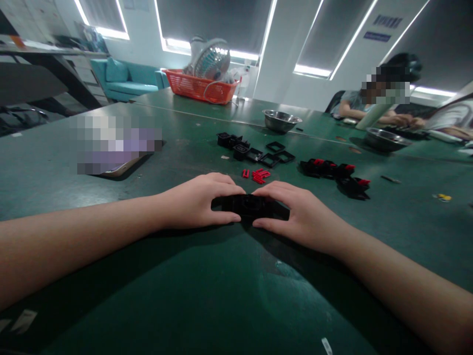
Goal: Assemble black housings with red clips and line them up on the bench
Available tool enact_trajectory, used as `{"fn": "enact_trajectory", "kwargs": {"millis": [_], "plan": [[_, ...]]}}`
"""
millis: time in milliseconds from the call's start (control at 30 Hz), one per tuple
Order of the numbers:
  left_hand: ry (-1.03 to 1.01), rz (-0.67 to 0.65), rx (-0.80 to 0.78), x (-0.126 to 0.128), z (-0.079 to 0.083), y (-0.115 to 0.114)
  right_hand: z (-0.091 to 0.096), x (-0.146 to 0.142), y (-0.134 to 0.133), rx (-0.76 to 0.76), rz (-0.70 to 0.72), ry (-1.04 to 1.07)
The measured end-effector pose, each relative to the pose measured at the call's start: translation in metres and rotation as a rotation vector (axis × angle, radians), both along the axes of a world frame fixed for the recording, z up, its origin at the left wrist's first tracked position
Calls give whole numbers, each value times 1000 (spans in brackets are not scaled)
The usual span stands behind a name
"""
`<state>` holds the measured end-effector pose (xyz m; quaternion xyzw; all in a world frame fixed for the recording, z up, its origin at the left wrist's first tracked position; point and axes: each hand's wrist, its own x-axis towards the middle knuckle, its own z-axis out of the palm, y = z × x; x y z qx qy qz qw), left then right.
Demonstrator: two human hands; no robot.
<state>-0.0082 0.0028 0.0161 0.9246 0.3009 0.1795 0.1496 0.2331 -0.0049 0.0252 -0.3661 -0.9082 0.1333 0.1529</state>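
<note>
Low over the green table, a black plastic part (251,206) with a wide body and tapering ends is held between both hands. My left hand (205,201) is closed round its left end, thumb in front and fingers behind. The other end is gripped the same way by my right hand (295,209). Just beyond lie small red plastic pieces (260,175). Behind them are several black square frames (269,159) and black block-shaped parts (232,142). Black parts with red inserts (332,172) sit in a row to the right.
A phone-like device (118,167), partly blurred, rests at left on the green table (207,286). Farther back stand a metal bowl (281,121) and a red basket (203,88) with a fan (212,59). Another person (384,106) sits at the far right by a second bowl (386,140).
</note>
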Motion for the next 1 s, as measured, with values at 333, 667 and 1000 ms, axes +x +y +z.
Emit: {"fn": "enact_trajectory", "kwargs": {"millis": [333,667,1000], "plan": [[10,9,-3,0,0,-1,1,-1,0,5,9,-1],[8,13,-12,1,0,-1,0,-1,0,-3,3,3],[26,33,-29,0,1,-1,2,0,-1,-20,4,12]]}}
